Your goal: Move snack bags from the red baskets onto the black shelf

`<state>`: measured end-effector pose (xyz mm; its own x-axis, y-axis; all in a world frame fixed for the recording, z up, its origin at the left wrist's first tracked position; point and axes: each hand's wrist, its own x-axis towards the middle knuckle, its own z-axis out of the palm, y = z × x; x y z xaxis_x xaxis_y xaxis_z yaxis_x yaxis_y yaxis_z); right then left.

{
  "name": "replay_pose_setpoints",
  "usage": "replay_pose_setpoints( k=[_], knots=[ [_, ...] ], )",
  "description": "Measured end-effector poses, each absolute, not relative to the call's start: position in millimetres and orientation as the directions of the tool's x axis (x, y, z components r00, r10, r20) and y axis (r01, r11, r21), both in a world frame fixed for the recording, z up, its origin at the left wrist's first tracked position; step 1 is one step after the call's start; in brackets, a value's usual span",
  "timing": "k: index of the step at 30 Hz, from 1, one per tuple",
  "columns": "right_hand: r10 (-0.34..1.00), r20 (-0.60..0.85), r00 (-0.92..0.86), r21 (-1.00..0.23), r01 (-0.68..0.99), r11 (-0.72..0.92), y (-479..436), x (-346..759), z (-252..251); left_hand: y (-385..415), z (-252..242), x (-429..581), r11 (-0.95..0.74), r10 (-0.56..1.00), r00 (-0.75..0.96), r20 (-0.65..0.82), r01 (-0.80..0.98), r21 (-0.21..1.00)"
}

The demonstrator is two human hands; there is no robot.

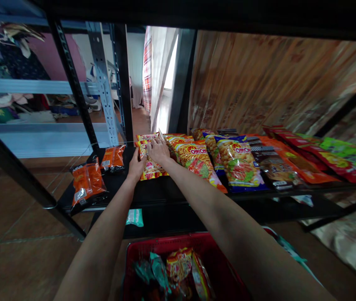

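Observation:
Both my hands are at a pair of yellow-and-red snack bags [150, 168] standing one behind the other on the black shelf. My left hand [137, 165] grips the front bag's left edge, its thumb across the face of the bag. Over the top of that bag, my right hand [159, 151] lies with its fingers stretched out. Just right of it, partly behind my right forearm, stands a yellow noodle-snack bag [196, 159]. Two orange bags, one nearer [86, 182] and one farther back [113, 157], rest on the shelf's left end.
Rightward along the shelf are blue-edged snack bags [239, 161], brown bags [270, 165], and red and green bags [350, 154]. Below, a red basket [165, 242] holds several snack bags. A teal packet [134, 217] lies on the lower shelf. A black post [71, 79] rises at left.

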<state>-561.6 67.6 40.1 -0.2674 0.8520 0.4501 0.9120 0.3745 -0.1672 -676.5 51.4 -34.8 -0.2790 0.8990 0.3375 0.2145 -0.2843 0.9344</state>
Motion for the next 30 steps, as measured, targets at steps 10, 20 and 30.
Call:
replay_pose_setpoints(
  k=[10,20,30],
  knots=[
    [0.898,0.389,-0.203,-0.265,0.909,0.321,68,-564,38,53,-35,-678,-0.301,0.891,-0.288,0.352,0.206,0.931],
    [0.964,0.264,-0.022,-0.525,0.835,0.163,90,-549,33,50,-32,-676,-0.273,0.9,-0.299,0.318,0.184,0.944],
    [0.988,0.152,-0.027,-0.617,0.778,0.116,85,-553,32,56,-36,-689,-0.26,0.905,-0.301,0.3,0.165,0.951]
  ],
)
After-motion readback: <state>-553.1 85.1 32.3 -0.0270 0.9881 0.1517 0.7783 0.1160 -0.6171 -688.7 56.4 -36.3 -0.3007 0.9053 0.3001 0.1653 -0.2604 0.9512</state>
